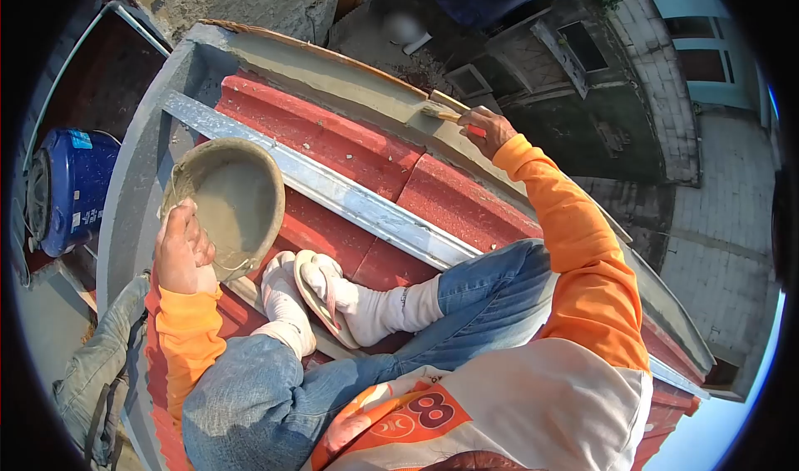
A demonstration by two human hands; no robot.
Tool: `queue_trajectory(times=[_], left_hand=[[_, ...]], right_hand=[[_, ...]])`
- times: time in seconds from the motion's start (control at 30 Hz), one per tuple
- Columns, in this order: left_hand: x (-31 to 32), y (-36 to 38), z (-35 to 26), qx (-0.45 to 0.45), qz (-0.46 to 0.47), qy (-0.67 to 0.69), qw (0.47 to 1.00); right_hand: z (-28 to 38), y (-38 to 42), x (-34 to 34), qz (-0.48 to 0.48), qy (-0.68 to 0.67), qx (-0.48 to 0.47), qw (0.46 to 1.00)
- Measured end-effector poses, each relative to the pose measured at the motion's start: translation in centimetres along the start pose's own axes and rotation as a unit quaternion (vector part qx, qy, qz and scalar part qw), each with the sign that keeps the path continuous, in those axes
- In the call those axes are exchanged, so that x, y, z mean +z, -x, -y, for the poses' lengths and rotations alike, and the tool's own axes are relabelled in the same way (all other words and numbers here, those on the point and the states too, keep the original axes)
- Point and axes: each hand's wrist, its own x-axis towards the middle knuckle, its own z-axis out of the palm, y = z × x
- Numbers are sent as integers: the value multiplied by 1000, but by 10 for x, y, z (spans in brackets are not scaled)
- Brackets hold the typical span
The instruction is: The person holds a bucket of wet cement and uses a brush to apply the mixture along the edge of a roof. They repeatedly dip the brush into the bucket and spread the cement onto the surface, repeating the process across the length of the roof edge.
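My left hand (185, 242) is closed on the rim of a grey, cement-stained bucket (273, 190), tilted so that its inside shows a grey wet-looking mix. Its wire handle hangs at the side. In my right hand (494, 128), stretched out to the far side, is a paintbrush (441, 113) with a red part by the fingers. The brush's bristles are right at the top of the grey cement parapet (349, 82). Below the bucket are my feet in white socks and sandals (320, 296), on the red roof.
Red roofing sheets (325, 142) with small crumbs slope under me, crossed by a silver metal channel (358, 205). A thin board (312, 48) runs along the parapet's outer edge, with a drop beyond. At left are a blue drum (79, 188) and a grey cloth (104, 367).
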Motion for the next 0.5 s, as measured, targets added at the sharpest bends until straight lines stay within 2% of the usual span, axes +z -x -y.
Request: queue_trajectory(times=[0.07, 0.1, 0.17, 0.23, 0.33, 0.5], left_hand=[[4, 2, -2, -4, 0, -2, 1000], [7, 2, -2, 0, -4, -5, 1000], [8, 2, -2, 0, -3, -11, 1000], [11, 2, -3, 1, 7, -19, 1000], [11, 0, -2, 2, 15, -29, 999], [8, 2, -1, -3, 16, -32, 999]], right_hand=[[-1, 76, -50, 27, 16, 86, 996], [3, 104, -71, 26, 44, 96, 994], [16, 132, -103, 32, 63, 174, 982], [19, 122, -110, -2, 60, 136, 989], [23, 51, -75, -69, 6, 50, 996], [10, -59, 12, -54, -63, -37, 996]])
